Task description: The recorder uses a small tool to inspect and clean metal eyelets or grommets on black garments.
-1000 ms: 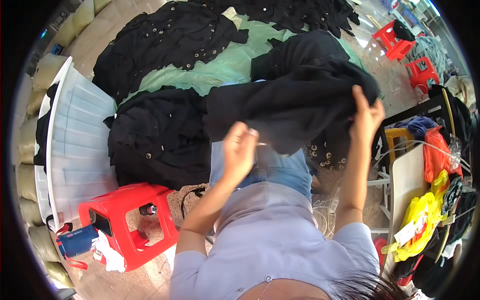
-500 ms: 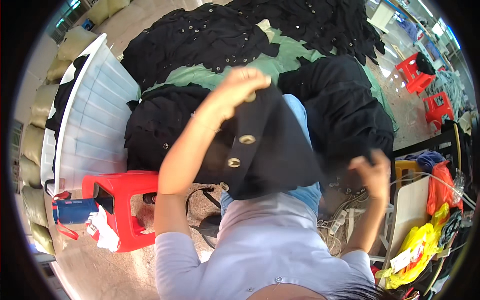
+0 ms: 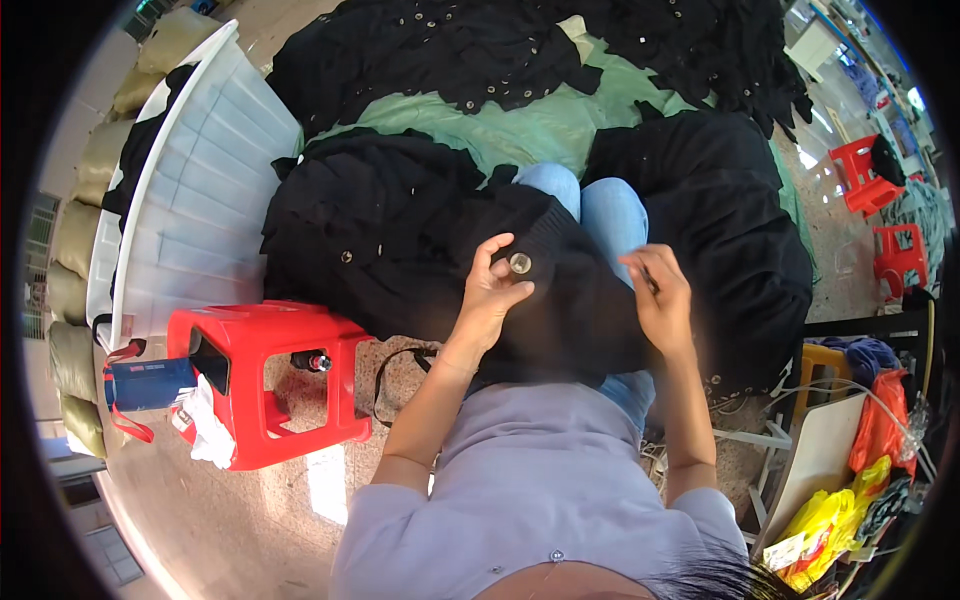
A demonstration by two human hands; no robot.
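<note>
Across the lap: one black garment [image 3: 585, 315], a round button [image 3: 520, 263] showing on its upper side. Left hand [image 3: 490, 290]: thumb and forefinger parted about the button, palm side toward it, not closed on it. Right hand [image 3: 665, 300]: raised over the garment's right part, fingers bent; whether it grasps anything cannot be told. To either side of the knees: black heaps, left [image 3: 350, 200] and right [image 3: 720, 190]. Beyond: green sheet [image 3: 500, 125], more black clothes [image 3: 420, 60] upon it. Left: white bin [image 3: 220, 180], red stool [image 3: 250, 390]. Lower right: orange bag [image 3: 882, 425], yellow bag [image 3: 820, 525].
</note>
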